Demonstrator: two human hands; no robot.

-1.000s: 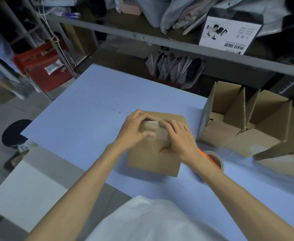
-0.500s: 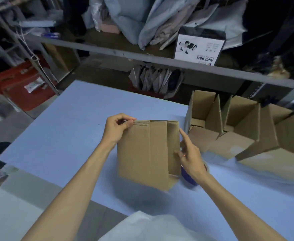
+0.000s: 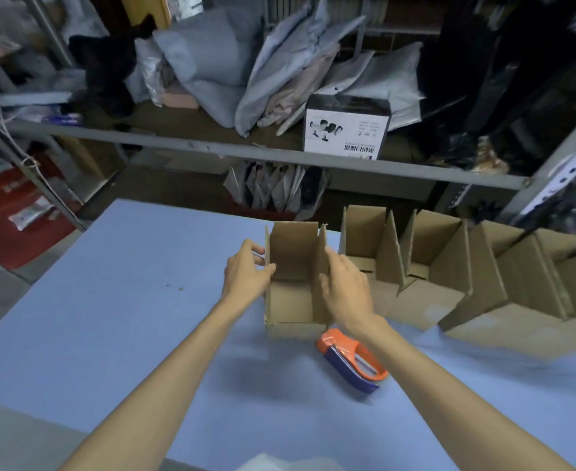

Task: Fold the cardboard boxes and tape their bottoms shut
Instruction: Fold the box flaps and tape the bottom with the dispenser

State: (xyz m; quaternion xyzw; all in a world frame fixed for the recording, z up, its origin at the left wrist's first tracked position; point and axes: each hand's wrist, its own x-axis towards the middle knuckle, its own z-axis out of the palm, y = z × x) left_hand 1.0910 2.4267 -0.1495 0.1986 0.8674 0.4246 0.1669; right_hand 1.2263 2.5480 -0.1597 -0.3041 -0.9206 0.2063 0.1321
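Box (image 3: pixel 293 300) upright on bench (image 3: pixel 109 334), mouth up — left grip (image 3: pixel 247 273) pinching its left wall, right grip (image 3: pixel 346 290) flat-fingered against right wall. Dispenser (image 3: pixel 351 362) just beside, nearer. More boxes (image 3: pixel 450 266) rightward.

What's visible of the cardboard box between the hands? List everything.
Plain brown corrugated cardboard box, unprinted, upright on the blue table, open top up, flaps raised, inside apparently empty. The left hand pinches its left wall, thumb inside; the right hand lies straight-fingered against its right flap. It stands left of a row of similar open boxes; an orange tape dispenser lies just in front of its right corner.
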